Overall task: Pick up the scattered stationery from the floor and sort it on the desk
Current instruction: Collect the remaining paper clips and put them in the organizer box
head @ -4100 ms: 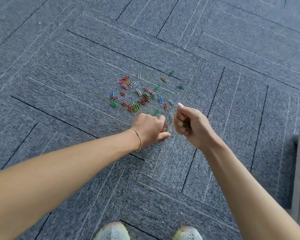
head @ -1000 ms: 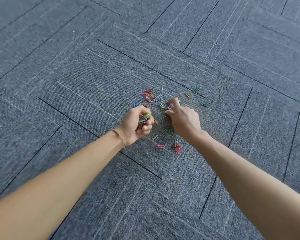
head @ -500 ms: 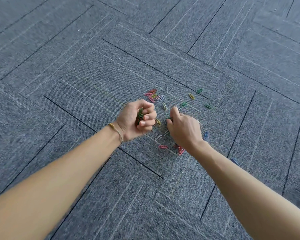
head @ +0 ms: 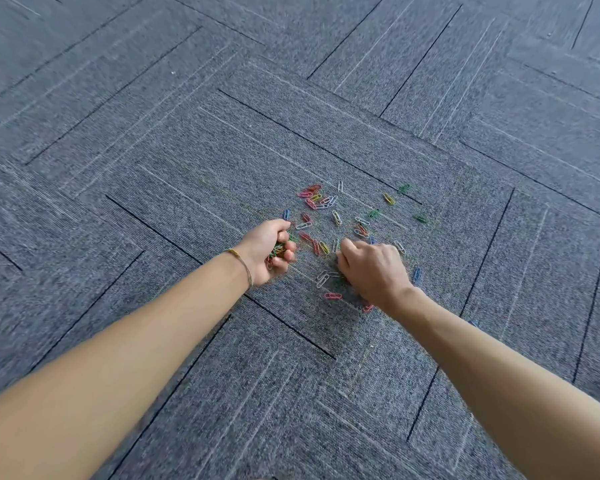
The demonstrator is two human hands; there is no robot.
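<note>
While the left hand (head: 269, 251) is clutching gathered clips as a store, the right hand (head: 369, 268), fingers curled, is pinching at clips (head: 328, 216) beside it on the carpet (head: 153, 140).

Grey carpet tiles (head: 326, 98) w/ thin dark & pale lines, laid at angles; even light, no hard shadows
</note>
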